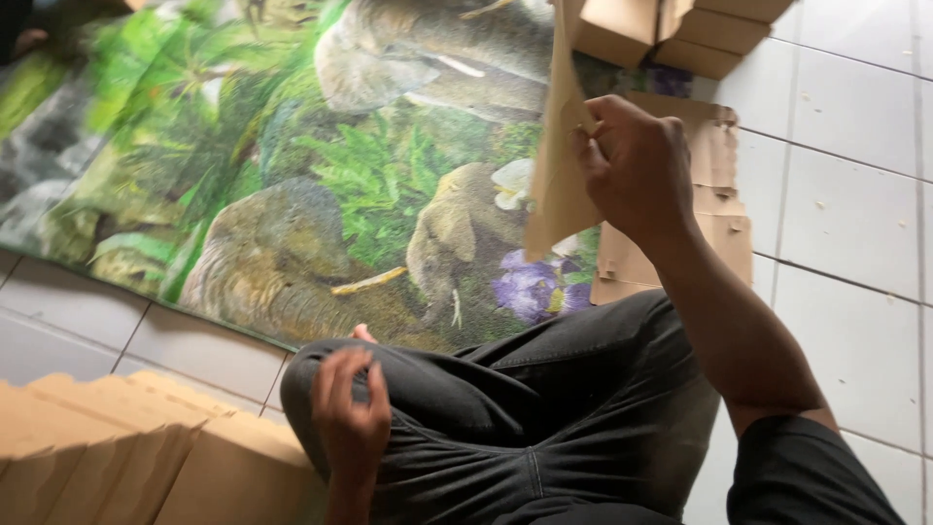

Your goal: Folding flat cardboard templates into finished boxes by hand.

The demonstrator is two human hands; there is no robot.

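My right hand (pixel 637 165) is raised and grips a flat brown cardboard sheet (pixel 556 165) by its edge, holding it upright and edge-on above the mat. My left hand (pixel 350 413) hangs loose over my left knee with fingers curled and apart, holding nothing. I sit cross-legged in dark grey trousers (pixel 544 408). More flat cardboard blanks (pixel 724 209) lie on the floor just past my right hand.
A mat printed with elephants and jungle plants (pixel 243 175) covers the floor ahead. A row of folded cardboard boxes (pixel 117 447) stands at the lower left. More assembled boxes (pixel 680 29) are stacked at the top right on the white tiled floor (pixel 846 214).
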